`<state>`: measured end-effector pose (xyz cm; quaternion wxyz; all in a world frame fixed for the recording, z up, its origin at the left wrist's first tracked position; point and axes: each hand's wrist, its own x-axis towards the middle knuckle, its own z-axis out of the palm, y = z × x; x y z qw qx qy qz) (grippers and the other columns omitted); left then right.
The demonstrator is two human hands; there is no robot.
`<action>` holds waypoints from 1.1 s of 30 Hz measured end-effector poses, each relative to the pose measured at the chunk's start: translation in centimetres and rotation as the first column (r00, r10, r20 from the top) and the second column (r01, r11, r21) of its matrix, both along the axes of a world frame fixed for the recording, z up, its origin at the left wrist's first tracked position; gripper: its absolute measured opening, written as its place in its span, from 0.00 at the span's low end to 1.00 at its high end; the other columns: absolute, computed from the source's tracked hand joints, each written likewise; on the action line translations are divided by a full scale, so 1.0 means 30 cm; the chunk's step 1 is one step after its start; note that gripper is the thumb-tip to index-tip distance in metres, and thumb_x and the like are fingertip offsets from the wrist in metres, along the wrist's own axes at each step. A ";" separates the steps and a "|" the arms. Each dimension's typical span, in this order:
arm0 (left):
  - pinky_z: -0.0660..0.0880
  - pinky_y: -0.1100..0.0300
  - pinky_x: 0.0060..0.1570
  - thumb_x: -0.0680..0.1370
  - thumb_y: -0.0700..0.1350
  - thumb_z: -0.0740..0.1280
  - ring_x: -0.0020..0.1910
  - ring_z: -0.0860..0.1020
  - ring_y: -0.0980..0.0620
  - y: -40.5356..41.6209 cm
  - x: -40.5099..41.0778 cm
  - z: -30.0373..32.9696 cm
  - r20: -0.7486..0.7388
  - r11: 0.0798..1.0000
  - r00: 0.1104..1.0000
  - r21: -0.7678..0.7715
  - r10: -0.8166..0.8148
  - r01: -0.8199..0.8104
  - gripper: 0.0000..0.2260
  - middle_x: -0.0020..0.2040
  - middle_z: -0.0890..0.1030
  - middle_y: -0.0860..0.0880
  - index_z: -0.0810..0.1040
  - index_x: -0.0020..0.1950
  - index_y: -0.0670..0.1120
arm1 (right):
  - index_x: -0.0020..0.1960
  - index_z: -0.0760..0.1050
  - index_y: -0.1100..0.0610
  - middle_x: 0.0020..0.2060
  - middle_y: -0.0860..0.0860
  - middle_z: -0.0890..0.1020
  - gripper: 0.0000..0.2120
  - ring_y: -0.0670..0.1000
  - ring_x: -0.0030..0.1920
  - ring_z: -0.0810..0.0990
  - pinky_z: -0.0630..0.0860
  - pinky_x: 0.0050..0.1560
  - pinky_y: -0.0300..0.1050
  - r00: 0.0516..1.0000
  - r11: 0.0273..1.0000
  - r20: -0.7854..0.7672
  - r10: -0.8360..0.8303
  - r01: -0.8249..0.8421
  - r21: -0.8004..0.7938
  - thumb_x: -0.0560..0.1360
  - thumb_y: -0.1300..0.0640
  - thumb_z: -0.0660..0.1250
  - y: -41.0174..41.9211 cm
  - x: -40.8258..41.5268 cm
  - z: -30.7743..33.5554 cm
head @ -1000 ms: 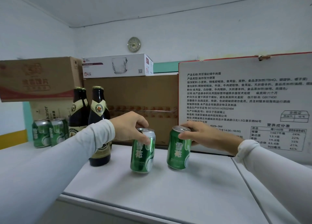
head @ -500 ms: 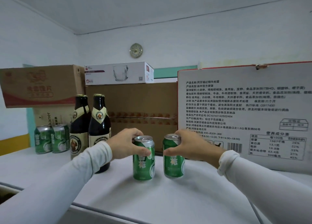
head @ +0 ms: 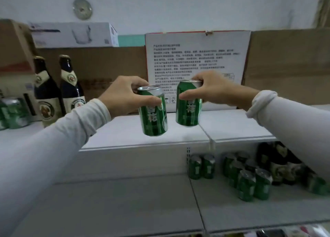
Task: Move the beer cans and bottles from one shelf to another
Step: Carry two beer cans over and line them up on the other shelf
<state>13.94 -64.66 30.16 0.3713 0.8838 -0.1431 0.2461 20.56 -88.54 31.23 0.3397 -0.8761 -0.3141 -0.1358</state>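
My left hand and right hand each grasp one green aluminium beer can above the white top shelf; several cans and bottles occupy the lower shelf, two dark glass bottles remain above.

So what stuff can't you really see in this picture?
- Small print on the white carton: blurred in the head view.
- Wall clock: smeared, hands unreadable.
- Bottles on the lower shelf: partly behind the right sleeve.
- Cans at far left: cut by the frame edge.
- Top of the can in the right hand: covered by its fingers.
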 end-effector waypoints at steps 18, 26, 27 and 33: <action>0.77 0.57 0.53 0.61 0.56 0.79 0.50 0.79 0.54 -0.547 0.010 -0.687 -0.263 0.962 0.939 0.100 -0.223 0.256 0.29 0.51 0.80 0.52 0.78 0.58 0.48 | 0.57 0.76 0.53 0.47 0.48 0.82 0.31 0.49 0.47 0.81 0.79 0.51 0.49 0.917 0.937 -0.210 -0.339 0.310 -0.158 0.61 0.38 0.78 -0.521 -0.219 -0.641; 0.76 0.55 0.53 0.55 0.65 0.71 0.51 0.79 0.50 -0.622 0.217 -0.956 -0.401 0.999 0.915 0.053 0.030 -0.010 0.28 0.51 0.80 0.53 0.74 0.52 0.58 | 0.62 0.73 0.54 0.52 0.46 0.78 0.30 0.45 0.51 0.75 0.70 0.46 0.32 0.937 0.982 -0.306 -0.171 0.137 -0.128 0.66 0.45 0.79 -0.552 0.069 -0.923; 0.76 0.55 0.52 0.55 0.66 0.70 0.50 0.78 0.50 -0.624 0.236 -0.979 -0.413 0.998 0.909 0.043 0.056 -0.042 0.27 0.50 0.80 0.54 0.73 0.51 0.59 | 0.62 0.72 0.53 0.50 0.44 0.75 0.29 0.44 0.50 0.73 0.68 0.44 0.31 0.932 0.985 -0.325 -0.159 0.127 -0.118 0.67 0.46 0.79 -0.549 0.103 -0.947; 0.74 0.58 0.53 0.63 0.50 0.80 0.54 0.78 0.48 -0.634 0.372 -1.079 -0.457 0.986 0.880 -0.031 0.129 -0.161 0.27 0.55 0.81 0.49 0.75 0.59 0.50 | 0.60 0.73 0.54 0.47 0.45 0.79 0.27 0.49 0.50 0.80 0.74 0.48 0.41 0.893 0.990 -0.428 -0.139 0.117 -0.077 0.65 0.50 0.80 -0.493 0.300 -1.070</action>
